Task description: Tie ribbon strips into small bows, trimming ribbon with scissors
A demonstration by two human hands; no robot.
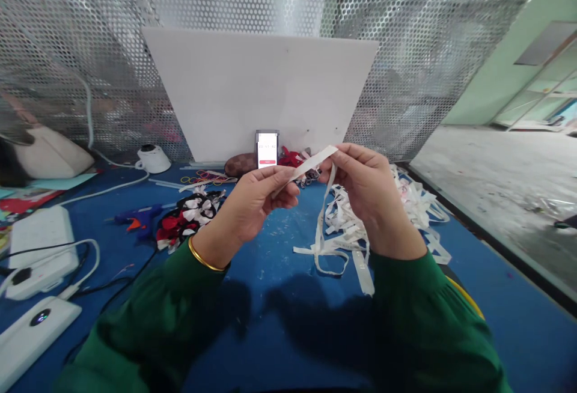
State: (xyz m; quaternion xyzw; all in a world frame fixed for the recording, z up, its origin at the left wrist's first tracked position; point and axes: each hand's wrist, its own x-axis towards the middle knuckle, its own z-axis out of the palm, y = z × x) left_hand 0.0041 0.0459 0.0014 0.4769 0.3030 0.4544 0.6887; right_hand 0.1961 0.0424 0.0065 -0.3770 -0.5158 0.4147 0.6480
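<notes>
Between my two hands a white ribbon strip point(314, 161) is stretched above the blue table. My left hand point(256, 201) pinches one end between thumb and fingers. My right hand point(367, 185) pinches the strip further along, and a loose length hangs from it down to the table. Just behind and below my right hand lies a tangled pile of white ribbon strips point(347, 222). Left of my left hand sits a heap of black, red and white fabric bows point(192, 216).
A blue glue gun point(142, 220) lies at the left, near a white power strip point(45, 249) and a power bank point(38, 336) with cables. A lit phone point(267, 149) leans against a white board point(265, 92). Rubber bands point(205, 178) and a white handbag point(51, 149) are further back.
</notes>
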